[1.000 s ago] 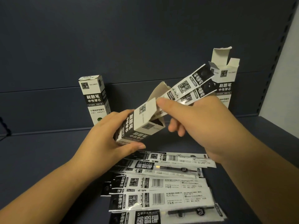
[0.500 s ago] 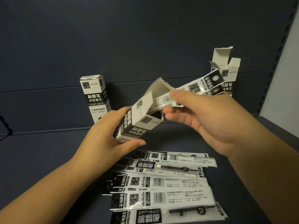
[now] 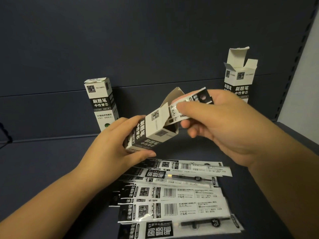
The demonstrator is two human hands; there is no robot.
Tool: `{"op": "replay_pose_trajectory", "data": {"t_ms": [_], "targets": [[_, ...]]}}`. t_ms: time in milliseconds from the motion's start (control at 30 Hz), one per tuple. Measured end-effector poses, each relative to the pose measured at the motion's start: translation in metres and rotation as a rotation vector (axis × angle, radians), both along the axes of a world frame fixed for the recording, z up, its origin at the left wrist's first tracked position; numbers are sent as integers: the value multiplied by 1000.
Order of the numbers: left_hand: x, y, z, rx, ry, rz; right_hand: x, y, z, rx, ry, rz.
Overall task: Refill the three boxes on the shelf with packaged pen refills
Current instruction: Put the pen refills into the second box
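My left hand (image 3: 114,144) grips a black-and-white refill box (image 3: 151,128), tilted with its open mouth up and to the right. My right hand (image 3: 222,125) pinches a few packaged refills (image 3: 191,100) whose lower ends sit inside that mouth; only their black top ends stick out. A closed box (image 3: 101,102) stands upright at the back left of the shelf. An open box (image 3: 240,78) with raised flaps stands at the back right, partly behind my right hand. Several more packaged refills (image 3: 174,194) lie fanned out on the shelf below my hands.
The dark blue shelf floor (image 3: 43,163) meets a dark back panel (image 3: 155,40). A perforated upright and pale wall (image 3: 302,69) close off the right side. A dark cable (image 3: 5,133) shows at the left edge.
My right hand has slid the refills further down into the tilted box, so less of them sticks out. The left hand holds the box in nearly the same place.
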State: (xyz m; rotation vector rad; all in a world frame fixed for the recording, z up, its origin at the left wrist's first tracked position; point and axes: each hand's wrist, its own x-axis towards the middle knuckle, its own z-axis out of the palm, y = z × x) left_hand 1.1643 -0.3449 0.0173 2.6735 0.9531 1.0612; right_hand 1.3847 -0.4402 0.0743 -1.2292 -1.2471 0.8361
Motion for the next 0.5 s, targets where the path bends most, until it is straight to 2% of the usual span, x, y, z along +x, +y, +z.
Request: {"op": "replay_pose_trajectory", "data": {"t_ms": [100, 233, 367, 500], "targets": [[0, 1, 0, 0, -1, 3, 2, 3, -3, 77, -136, -103], [3, -3, -2, 13, 22, -10, -12, 3, -9, 115, -252, -85], [3, -2, -2, 39, 39, -12, -21, 8, -12, 112, -481, -132], [3, -1, -3, 34, 42, -27, -14, 5, -11, 86, -427, -74]]}}
